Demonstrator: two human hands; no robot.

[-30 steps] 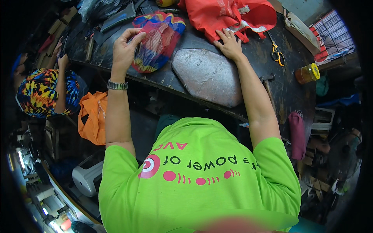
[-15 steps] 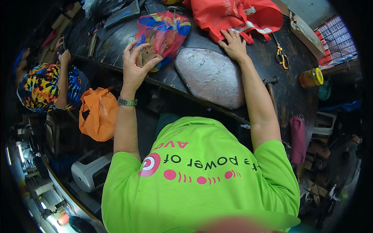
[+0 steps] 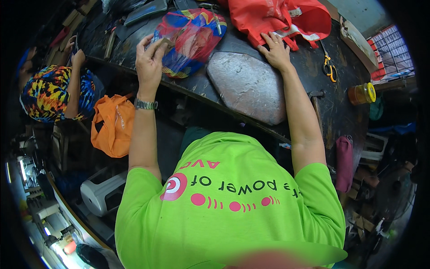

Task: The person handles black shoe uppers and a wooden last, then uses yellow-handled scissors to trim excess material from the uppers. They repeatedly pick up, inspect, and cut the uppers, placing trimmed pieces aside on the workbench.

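My left hand (image 3: 150,62), raised at the table's front edge, pinches a small flat brown piece (image 3: 167,42), its material unclear. Just beyond it lies a red mesh bag (image 3: 195,36) with blue and yellow trim, and some brown contents show through the net. My right hand (image 3: 274,50) rests flat with fingers spread at the lower edge of a red fabric bag (image 3: 257,20), holding nothing. Between my arms a smooth grey stone slab (image 3: 246,87) lies on the dark table (image 3: 347,83).
On the right are orange-handled scissors (image 3: 329,69), a hammer (image 3: 315,101) and a yellow-lidded jar (image 3: 362,93). An orange bag (image 3: 114,125) hangs left of my left forearm, above a grey plastic stool (image 3: 103,193). Another person (image 3: 56,92) in a multicoloured shirt works at the far left.
My left hand has drawn slightly left, away from the mesh bag, and turned with the brown piece, its fingers closer together. My right hand stays by the red bag.
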